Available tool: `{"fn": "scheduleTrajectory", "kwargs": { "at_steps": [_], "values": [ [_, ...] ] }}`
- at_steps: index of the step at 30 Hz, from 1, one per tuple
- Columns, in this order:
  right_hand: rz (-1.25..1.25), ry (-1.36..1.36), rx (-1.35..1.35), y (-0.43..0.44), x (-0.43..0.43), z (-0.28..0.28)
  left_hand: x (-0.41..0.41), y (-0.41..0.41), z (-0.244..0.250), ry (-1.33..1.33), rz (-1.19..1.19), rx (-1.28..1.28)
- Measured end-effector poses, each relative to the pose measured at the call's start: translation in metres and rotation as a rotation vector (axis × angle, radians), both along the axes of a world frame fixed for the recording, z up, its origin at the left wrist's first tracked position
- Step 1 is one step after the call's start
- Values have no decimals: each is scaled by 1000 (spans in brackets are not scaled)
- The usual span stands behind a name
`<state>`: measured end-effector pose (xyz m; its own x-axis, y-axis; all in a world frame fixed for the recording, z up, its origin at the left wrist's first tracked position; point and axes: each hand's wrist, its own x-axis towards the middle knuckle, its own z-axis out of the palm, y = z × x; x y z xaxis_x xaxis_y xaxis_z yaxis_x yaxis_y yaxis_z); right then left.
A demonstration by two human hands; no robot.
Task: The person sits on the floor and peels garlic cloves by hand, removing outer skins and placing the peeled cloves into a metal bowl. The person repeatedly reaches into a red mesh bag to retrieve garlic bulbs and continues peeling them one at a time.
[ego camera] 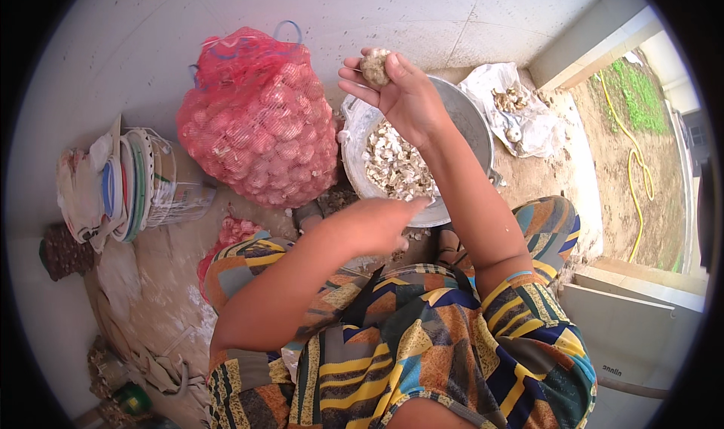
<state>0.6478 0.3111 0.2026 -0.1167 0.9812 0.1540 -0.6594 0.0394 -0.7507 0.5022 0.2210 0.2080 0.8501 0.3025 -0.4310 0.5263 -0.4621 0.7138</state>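
Observation:
My right hand [408, 92] is raised over the far side of a metal basin [478, 120], palm up. A garlic bulb [375, 68] with greyish, dirty skin is held between its thumb and fingers. Loose garlic cloves [396, 163] lie in a heap inside the basin. My left hand [384, 225] is blurred at the basin's near edge, and its forefinger points right. Whether anything is in its curled fingers cannot be made out.
Left of the basin stands a red mesh sack [266, 129] full of garlic bulbs. Stacked buckets and lids [136, 180] lie further left. A plastic bag [520, 112] with bits of garlic is at right. A yellow hose [633, 151] runs over the ground outside.

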Motion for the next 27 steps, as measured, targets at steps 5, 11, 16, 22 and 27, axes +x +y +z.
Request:
{"fn": "scheduleTrajectory", "kwargs": {
  "at_steps": [5,11,16,22,27],
  "values": [
    [-74,90,205,-37,12,18,8,35,25,-590,742,-180],
    [-319,-329,277,-66,2,40,26,32,35,-1099,818,-300],
    [-243,-159,187,-68,-1,47,20,38,42,-1096,772,-377],
    [-194,9,108,-63,-4,40,11,44,35,-1064,727,-367],
    [-153,266,-82,-46,-6,22,3,48,34,-889,696,-338]
  ]
}}
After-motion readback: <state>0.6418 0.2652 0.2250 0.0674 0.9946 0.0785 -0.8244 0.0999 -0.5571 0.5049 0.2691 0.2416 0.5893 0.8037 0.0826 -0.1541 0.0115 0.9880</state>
